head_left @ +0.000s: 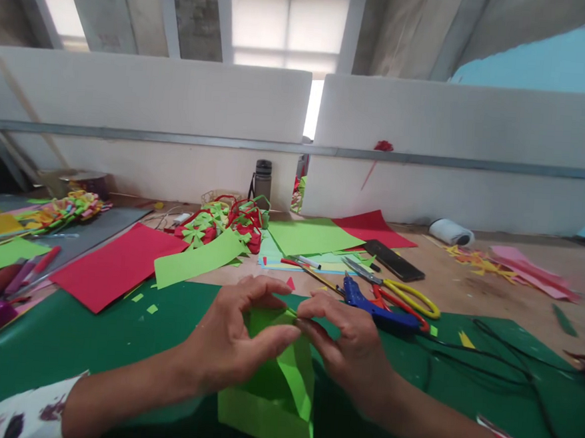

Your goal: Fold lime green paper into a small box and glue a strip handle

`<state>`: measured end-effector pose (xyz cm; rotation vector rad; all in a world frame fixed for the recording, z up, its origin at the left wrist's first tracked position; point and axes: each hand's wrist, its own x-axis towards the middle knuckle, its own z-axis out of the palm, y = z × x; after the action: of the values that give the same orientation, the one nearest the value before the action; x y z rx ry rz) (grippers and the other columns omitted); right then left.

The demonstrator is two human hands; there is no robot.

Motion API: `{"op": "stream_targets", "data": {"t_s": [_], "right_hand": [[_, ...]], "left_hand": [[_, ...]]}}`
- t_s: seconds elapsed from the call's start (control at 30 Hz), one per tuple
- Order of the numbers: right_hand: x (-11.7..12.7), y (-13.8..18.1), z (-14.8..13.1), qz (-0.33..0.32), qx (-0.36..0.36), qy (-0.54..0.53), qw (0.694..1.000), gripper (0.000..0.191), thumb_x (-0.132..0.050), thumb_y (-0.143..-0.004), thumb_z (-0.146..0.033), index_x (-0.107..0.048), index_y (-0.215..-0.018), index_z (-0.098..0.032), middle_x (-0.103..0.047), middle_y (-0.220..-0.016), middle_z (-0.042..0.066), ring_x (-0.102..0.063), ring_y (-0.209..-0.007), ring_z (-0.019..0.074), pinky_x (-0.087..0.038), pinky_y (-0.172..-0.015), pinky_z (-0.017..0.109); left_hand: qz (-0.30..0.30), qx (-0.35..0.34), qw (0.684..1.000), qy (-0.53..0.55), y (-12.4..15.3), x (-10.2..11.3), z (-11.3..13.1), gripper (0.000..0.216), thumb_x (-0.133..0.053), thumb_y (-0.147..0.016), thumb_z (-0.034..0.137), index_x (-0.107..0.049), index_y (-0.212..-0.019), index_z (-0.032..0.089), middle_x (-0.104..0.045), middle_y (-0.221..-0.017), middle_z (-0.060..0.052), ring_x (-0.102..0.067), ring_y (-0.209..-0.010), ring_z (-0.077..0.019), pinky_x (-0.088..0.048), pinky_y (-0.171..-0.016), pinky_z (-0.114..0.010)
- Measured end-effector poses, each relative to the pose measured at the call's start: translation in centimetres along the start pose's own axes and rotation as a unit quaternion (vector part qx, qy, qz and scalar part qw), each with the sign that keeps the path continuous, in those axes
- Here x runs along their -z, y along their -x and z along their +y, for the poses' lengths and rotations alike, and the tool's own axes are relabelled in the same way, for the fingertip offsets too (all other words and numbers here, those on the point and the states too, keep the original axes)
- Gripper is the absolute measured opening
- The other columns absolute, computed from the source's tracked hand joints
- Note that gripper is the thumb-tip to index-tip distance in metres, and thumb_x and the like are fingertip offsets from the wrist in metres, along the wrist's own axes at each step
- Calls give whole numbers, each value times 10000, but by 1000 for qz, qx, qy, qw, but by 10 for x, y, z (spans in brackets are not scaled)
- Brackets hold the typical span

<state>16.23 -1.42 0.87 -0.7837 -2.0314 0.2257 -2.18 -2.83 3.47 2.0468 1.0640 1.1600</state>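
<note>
A light green folded paper box (263, 414) stands at the near edge of the green mat, its side panels raised and bent inward. My left hand (241, 339) curls round its upper left side, thumb stretched across the front and fingers over the top. At the upper right edge, my right hand (347, 336) pinches the paper between thumb and forefinger. The fingertips of both hands lie close together at the top. Part of the box's far side is hidden behind my left hand.
Right of my hands lie a blue glue gun (379, 312), yellow-handled scissors (407, 294) and a black phone (394, 259). Red paper (122, 260) and green sheets (311, 236) lie behind. A dark bottle (262, 183) stands by the white partition. A black cable (503, 360) crosses the mat.
</note>
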Motion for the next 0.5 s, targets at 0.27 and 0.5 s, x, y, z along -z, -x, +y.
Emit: {"op": "stream_targets", "data": {"t_s": [0.27,0.5], "right_hand": [[5,-2,-3,42,-63,-6,997,127,-640,-751,-152,-590,-850,-213,-662,-786,2,-619,-734,150,-476,-681,261],[8,-3,-2,7,-102,-56,993,86,-619,-764,-148,-597,-691,-186,-629,-692,-11,-581,-672,129,-437,-656,252]], "left_hand": [[69,-36,997,-9,-11,-9,-3,164,-623,-718,145,-630,-881,164,-706,-865,-50,-685,-738,-167,-572,-692,-280],[111,-76,988,-82,-8,-8,-10,91,-629,-725,173,-644,-813,195,-724,-756,-13,-693,-757,-200,-392,-1010,-497]]}}
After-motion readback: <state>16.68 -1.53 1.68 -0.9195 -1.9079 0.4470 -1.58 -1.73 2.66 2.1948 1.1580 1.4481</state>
